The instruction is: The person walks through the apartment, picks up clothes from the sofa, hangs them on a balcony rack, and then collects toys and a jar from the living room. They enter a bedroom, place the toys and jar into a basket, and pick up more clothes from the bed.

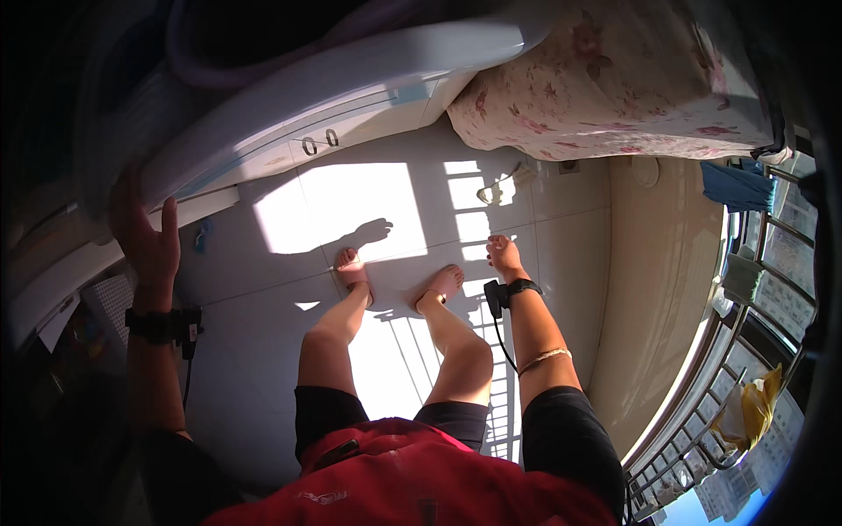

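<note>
My left hand (pixel 146 230) reaches up at the left, against the underside or edge of a pale rounded counter or basin rim (pixel 316 72); its fingers are in shadow, so whether they grip it cannot be told. My right hand (pixel 504 255) hangs over the sunlit tiled floor with its fingers curled in, and no object shows in it. Both wrists wear black straps with a small device and a cable. Beyond the rim, a dark rounded shape at the top left is too shadowed to name.
A white cabinet (pixel 368 125) with two dark handles stands below the rim. A floral cloth (pixel 559 105) hangs at the upper right. A light-coloured brush-like item (pixel 506 184) lies on the floor. At the right are a wall, a barred window, a blue cloth (pixel 738 187) and a yellow cloth (pixel 756 407).
</note>
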